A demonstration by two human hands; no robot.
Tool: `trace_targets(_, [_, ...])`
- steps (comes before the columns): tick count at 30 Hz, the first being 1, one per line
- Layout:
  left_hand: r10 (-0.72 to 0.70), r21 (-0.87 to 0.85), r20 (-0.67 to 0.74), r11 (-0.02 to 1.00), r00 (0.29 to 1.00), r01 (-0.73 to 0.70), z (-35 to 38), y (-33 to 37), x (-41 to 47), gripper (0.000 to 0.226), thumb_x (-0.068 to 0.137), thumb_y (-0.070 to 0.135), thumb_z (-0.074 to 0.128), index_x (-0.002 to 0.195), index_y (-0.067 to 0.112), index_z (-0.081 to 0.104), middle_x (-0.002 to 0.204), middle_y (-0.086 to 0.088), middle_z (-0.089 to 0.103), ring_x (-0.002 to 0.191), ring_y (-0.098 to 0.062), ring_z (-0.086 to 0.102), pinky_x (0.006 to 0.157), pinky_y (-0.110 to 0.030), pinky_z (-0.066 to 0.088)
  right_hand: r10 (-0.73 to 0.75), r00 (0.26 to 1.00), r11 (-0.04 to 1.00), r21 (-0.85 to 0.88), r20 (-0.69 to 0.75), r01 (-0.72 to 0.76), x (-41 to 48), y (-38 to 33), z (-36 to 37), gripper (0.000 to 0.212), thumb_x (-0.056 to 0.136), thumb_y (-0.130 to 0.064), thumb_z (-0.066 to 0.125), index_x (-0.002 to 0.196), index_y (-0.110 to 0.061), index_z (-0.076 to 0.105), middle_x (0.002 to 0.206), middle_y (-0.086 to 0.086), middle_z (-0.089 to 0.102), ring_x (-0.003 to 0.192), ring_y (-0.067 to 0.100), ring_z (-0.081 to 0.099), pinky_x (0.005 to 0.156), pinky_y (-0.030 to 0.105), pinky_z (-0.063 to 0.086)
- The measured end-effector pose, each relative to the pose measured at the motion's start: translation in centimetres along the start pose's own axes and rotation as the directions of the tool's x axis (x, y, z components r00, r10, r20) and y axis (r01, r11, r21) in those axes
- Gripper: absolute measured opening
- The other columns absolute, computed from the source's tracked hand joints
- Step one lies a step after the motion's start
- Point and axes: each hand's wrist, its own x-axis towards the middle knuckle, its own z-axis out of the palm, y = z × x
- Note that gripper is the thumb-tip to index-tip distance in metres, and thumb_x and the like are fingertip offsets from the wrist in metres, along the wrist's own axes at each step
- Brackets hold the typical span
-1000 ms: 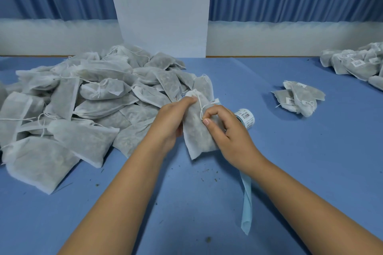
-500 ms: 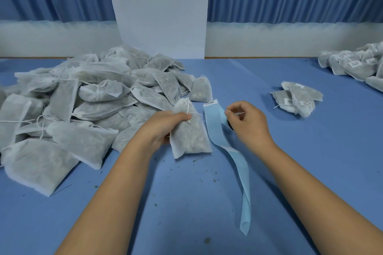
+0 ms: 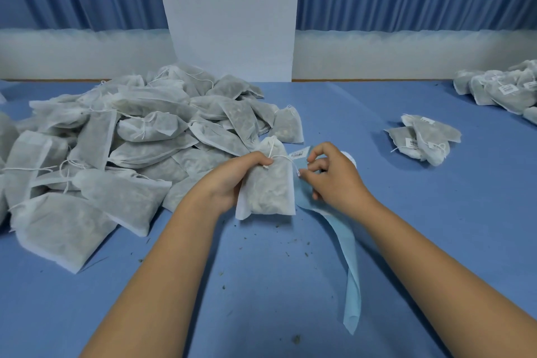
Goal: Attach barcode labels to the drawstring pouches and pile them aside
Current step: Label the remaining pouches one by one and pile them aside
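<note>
My left hand (image 3: 232, 180) grips a white drawstring pouch (image 3: 268, 189) by its tied neck, at the centre of the blue table. My right hand (image 3: 331, 177) is just right of the pouch, its fingers curled and pinching the blue backing strip (image 3: 345, 241) of the label roll. A white barcode label (image 3: 299, 153) sticks up at the strip's top end, beside the pouch's neck. The roll itself is mostly hidden behind my right hand. The loose strip trails toward me across the table.
A big heap of unlabelled pouches (image 3: 125, 148) fills the left side. A small pile of labelled pouches (image 3: 421, 139) lies at the right, and a larger labelled pile (image 3: 502, 90) sits at the far right edge. Crumbs dot the blue table (image 3: 261, 285).
My right hand let go of the pouch, drew the blue strip out to the right, then came back beside the pouch. The label now stands at the pouch's neck. My left hand kept its grip.
</note>
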Motion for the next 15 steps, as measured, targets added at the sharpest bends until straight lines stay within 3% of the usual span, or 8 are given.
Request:
trace_targets(4, [-0.03, -0.041, 0.079, 0.999, 0.996, 0.034, -0.2, -0.1, -0.2, 0.026, 0.087, 0.018, 0.06, 0.108, 0.009, 0.073, 0.089, -0.006, 0.07, 0.071, -0.018, 0.07, 0.06, -0.025, 0.056, 0.012, 0.994, 0.994, 0.103, 0.106, -0.023, -1.4, 0.0, -0.1, 0.025, 0.088, -0.012, 0.071, 0.091, -0.024, 0.049, 0.07, 0.0, 0.062, 0.041, 0.016, 0.055, 0.039, 0.021, 0.041])
trace_targets(7, [-0.012, 0.021, 0.108, 1.0, 0.994, 0.01, -0.2, -0.3, -0.3, 0.021, 0.087, 0.015, 0.061, 0.08, 0.014, 0.08, 0.081, -0.005, 0.073, 0.069, -0.017, 0.071, 0.057, -0.025, 0.056, -0.004, 0.992, 0.986, 0.166, 0.125, -0.016, -1.8, -0.3, -0.3, 0.024, 0.089, -0.007, 0.069, 0.094, -0.022, 0.051, 0.069, 0.002, 0.061, 0.043, 0.016, 0.056, 0.041, 0.024, 0.046])
trace_targets(11, [0.009, 0.091, 0.129, 0.996, 0.992, -0.021, 0.0, -0.3, -0.4, 0.013, 0.076, 0.018, 0.07, 0.084, 0.01, 0.077, 0.082, -0.008, 0.071, 0.07, -0.018, 0.07, 0.058, -0.026, 0.054, -0.027, 0.99, 0.987, 0.161, 0.139, 0.004, -2.0, -0.6, -0.4, 0.023, 0.088, -0.008, 0.068, 0.096, -0.023, 0.052, 0.07, 0.0, 0.062, 0.046, 0.018, 0.059, 0.045, 0.028, 0.049])
trace_targets(15, [0.026, 0.132, 0.158, 0.99, 0.987, -0.048, -0.2, 0.0, -0.6, 0.01, 0.075, 0.016, 0.073, 0.066, 0.017, 0.078, 0.071, -0.004, 0.072, 0.062, -0.015, 0.07, 0.054, -0.024, 0.055, -0.129, 0.991, 0.99, 0.057, 0.027, 0.127, -2.0, -0.4, -0.9, 0.017, 0.09, -0.012, 0.063, 0.097, -0.027, 0.059, 0.078, -0.006, 0.067, 0.049, 0.02, 0.061, 0.047, 0.021, 0.045])
